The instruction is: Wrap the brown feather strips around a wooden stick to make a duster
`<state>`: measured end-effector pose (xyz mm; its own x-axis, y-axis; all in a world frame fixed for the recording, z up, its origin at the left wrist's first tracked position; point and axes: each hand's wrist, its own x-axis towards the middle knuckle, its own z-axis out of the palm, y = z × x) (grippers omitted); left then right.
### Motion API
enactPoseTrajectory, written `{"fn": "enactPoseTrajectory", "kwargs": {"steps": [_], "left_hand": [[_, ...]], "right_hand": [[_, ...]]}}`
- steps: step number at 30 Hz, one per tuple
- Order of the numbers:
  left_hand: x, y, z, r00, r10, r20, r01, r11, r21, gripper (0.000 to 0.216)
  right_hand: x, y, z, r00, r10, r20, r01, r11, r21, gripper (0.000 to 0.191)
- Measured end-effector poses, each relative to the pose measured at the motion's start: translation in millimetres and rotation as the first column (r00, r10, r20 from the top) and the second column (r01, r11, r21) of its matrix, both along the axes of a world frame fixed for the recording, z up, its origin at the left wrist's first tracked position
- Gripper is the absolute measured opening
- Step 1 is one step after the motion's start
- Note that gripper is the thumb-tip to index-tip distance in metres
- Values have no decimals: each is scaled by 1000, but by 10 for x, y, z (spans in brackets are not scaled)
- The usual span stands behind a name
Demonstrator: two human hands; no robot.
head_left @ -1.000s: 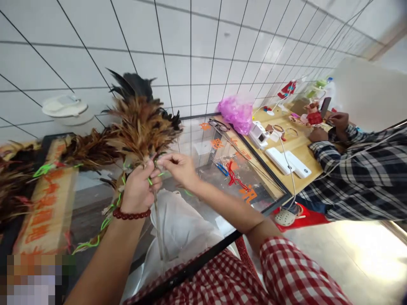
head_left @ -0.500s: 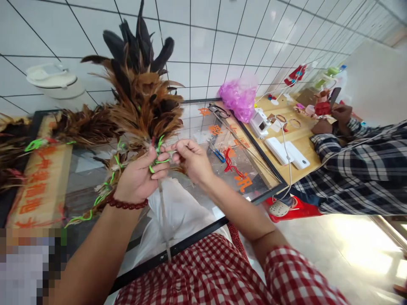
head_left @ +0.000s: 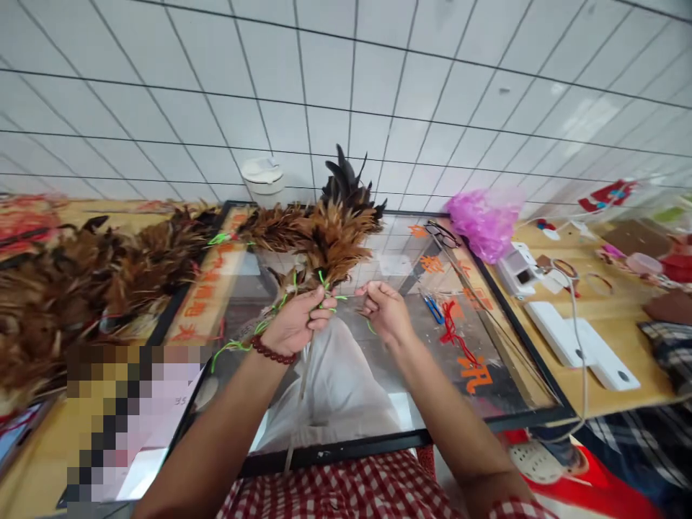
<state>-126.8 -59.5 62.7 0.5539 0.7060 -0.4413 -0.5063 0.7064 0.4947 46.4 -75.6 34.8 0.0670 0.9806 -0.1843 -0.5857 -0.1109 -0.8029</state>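
Far left of frame: heap of loose brown and black feathers (head_left: 70,288), lying on the wooden bench (head_left: 605,317) and running from the left edge toward centre.

Lower left: a pixelated patch; contents cannot be told.

Upper centre-left: white lidded plastic container (head_left: 263,178), standing against the white tiled wall.

Centre: glass-topped black-framed display case (head_left: 486,425) with orange characters on the glass.

Centre: left hand (head_left: 296,322), dark red bead bracelet (head_left: 272,352) on the wrist, fist closed round the thin pale stick of a brown and black feather duster (head_left: 332,231). The duster is held upright over the glass, feather head above the fist, stick hanging below it toward the lower edge.

Centre: thin green cord (head_left: 281,303), wound about the duster at the fist, one strand stretched rightward.

Right of centre: right hand (head_left: 385,310), fingers pinched shut on the green cord, just beside the left hand.

Right of centre, on the glass: blue-handled snips (head_left: 432,308), red cord (head_left: 451,326), black-rimmed spectacles (head_left: 442,233).

Upper right: crumpled pink plastic bag (head_left: 484,222).

Right: white rectangular devices (head_left: 581,344) with a white cable on the bench.

Lower right: plaid sleeve of another person (head_left: 667,346).
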Motion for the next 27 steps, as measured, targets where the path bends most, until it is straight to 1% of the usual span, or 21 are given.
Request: {"fn": "enactPoseTrajectory", "kwargs": {"steps": [2,4,6,8,10,11,14,15,17,19,21,22,23,24,25,26,27], "left_hand": [[-19,5,-26,1000,17,7,-17,1000,2,14],[-58,-2,-33,998,45,34,-43,998,-38,14],[-113,-22,-18,993,89,75,-82,992,-91,16],[-178,-46,23,986,130,105,-116,985,-130,18],[-255,-66,81,983,149,109,-132,980,-151,20],[-300,-73,114,983,152,105,-135,979,-153,22],[-457,-79,203,981,162,104,-149,981,-125,25],[-510,-77,224,980,168,108,-157,982,-110,25],[-597,-71,247,976,182,116,-172,981,-89,24],[-634,-65,246,974,190,120,-180,980,-91,23],[-607,-53,230,975,186,120,-174,979,-104,25],[-573,-44,221,977,177,118,-164,980,-111,26],[-530,-31,213,980,162,113,-149,982,-115,27],[-484,-15,207,984,145,106,-133,985,-114,27],[-438,2,202,987,129,98,-119,987,-107,27],[-396,21,199,989,119,90,-111,989,-96,27],[-362,40,196,990,116,81,-109,991,-82,26]], "right_hand": [[34,-1,-18,996,57,63,-58,998,11,26],[91,18,-14,988,70,139,-72,997,14,27],[182,72,14,978,16,208,-26,999,46,28],[298,155,56,958,-74,278,45,993,110,28],[426,237,96,906,-138,401,74,982,172,28],[492,267,109,862,-143,487,56,980,189,27],[717,294,109,688,-137,713,-14,979,201,26],[804,287,97,645,-161,747,-4,977,214,26],[985,265,63,598,-247,763,81,965,249,28],[1131,243,31,578,-324,749,195,946,258,28],[1192,208,21,563,-366,741,264,929,259,28],[1187,179,27,557,-359,748,254,932,258,30],[1164,138,42,549,-329,768,210,944,254,32],[1133,87,63,528,-277,803,137,961,241,31],[1105,28,88,482,-210,851,45,976,215,28],[1088,-35,112,403,-142,904,-45,984,174,26],[1090,-96,131,292,-82,953,-118,986,121,24]]}}
